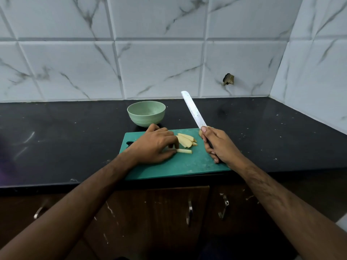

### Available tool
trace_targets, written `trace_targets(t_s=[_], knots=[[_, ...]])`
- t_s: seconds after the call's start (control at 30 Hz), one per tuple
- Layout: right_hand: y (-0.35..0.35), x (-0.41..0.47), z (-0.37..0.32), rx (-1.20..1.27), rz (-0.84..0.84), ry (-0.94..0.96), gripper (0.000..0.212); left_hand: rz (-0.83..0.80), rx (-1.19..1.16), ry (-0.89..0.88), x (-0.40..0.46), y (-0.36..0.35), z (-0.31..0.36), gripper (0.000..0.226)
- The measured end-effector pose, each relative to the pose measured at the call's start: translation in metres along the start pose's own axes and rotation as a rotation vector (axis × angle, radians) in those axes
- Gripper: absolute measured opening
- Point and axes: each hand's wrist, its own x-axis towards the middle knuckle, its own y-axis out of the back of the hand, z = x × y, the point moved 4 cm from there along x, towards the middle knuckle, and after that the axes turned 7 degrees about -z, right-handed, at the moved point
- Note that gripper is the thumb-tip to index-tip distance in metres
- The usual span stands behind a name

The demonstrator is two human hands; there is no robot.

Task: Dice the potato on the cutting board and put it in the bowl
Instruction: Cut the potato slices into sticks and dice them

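Countertop; knife handle (210, 145) hidden in right hand (218, 145).

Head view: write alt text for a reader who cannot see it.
A person's left hand pinches a potato strip on a green cutting board, beside a pile of potato slices, while the right hand holds a knife raised, blade pointing away. A light green bowl stands behind the board on a black counter.

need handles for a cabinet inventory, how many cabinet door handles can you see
3: one handle far left under the counter, one handle below the cutting board, one handle just right of it. The arms may hide others.
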Motion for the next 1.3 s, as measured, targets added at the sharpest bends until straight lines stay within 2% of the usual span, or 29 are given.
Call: trace_targets(t_s=[0.23,0.33,0.57,0.67,0.8,0.97,1.3], knots=[[-0.002,-0.003,-0.006,-0.050,0.011,-0.021,0.040,-0.046,-0.165,0.145,-0.041,0.008,-0.004,0.024],[-0.005,-0.004,-0.013,-0.116,-0.027,-0.095,0.038,-0.042,-0.203,0.181,-0.047,0.008,-0.002,0.025],[-0.019,-0.039,-0.046,-0.703,-0.302,-0.293,0.039,-0.092,-0.226,0.192,-0.048,0.011,0.000,0.043],[-0.024,-0.055,-0.054,-0.925,-0.287,-0.314,0.039,-0.121,-0.235,0.198,-0.048,0.009,-0.001,0.044],[-0.024,-0.065,-0.055,-1.051,-0.243,-0.295,0.043,-0.153,-0.262,0.199,-0.048,0.009,0.000,0.045],[-0.022,-0.075,-0.051,-1.107,-0.282,-0.305,0.039,-0.180,-0.279,0.204,-0.048,0.010,0.000,0.048],[-0.035,-0.079,-0.043,-1.043,-0.269,-0.298,0.039,-0.181,-0.288,0.206,-0.049,0.011,0.001,0.049]])
